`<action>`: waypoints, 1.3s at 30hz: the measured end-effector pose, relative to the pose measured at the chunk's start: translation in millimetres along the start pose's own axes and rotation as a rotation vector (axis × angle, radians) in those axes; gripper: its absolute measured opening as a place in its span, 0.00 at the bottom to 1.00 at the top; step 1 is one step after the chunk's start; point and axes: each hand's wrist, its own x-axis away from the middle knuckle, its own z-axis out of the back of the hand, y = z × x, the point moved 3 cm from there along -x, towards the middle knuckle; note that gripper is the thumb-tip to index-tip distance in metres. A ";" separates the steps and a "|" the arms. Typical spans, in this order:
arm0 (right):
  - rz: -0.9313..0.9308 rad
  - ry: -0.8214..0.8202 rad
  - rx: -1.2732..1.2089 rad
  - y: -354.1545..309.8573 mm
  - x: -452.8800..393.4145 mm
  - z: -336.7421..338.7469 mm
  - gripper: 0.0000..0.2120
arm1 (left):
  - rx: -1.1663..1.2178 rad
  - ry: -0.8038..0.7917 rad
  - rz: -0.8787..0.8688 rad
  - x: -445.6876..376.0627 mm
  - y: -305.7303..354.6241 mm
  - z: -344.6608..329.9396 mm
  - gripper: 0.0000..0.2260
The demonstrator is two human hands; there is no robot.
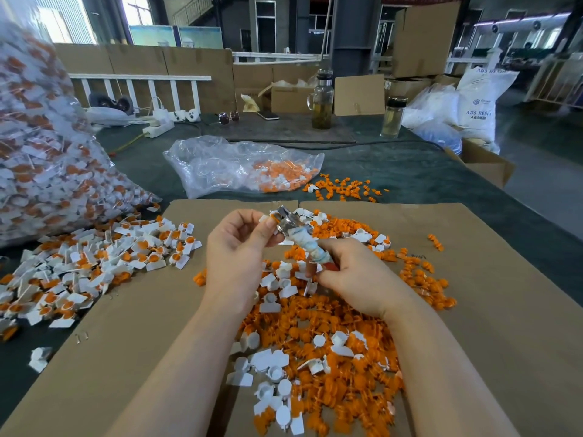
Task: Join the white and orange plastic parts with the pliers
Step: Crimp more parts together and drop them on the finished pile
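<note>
Two bare hands meet just above the middle of the head view, over a flat sheet of brown cardboard [473,310]. The left hand [239,247] pinches a small white-and-orange plastic piece [268,219] between thumb and fingertips and holds it up against the shiny metal head of the pliers [291,227]. The right hand [350,275] is clenched round the cloth-wrapped handles of the tool, which slant down to the lower right. Whether the jaws are already closed on the piece cannot be told. To do this squeeze well, I would judge that the piece should sit square in the head, fingertips clear of the metal, and the handles be pressed evenly until the two halves seat. Counting: one pair of pliers, two hands, one piece in hand. The loose orange plastic plugs and white plastic caps [331,348] heaped in the lower middle are too many to count, as are the joined pieces [94,266] piled at the left. Two clear plastic bags hold more: a full one [47,152] at the upper left, and a nearly empty one [239,165] above the centre.
</note>
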 end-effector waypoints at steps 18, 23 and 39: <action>-0.231 0.368 0.239 25.5 -3.9 8.5 0.10 | 0.991 0.725 0.436 -28.4 -17.5 85.7 0.15; -0.341 0.354 0.373 34.2 -2.9 11.7 0.13 | 1.128 0.840 0.368 -29.4 -19.9 100.1 0.15; -0.418 0.201 0.543 35.3 -4.8 -0.1 0.13 | -0.290 0.100 0.307 -22.9 -5.6 55.0 0.04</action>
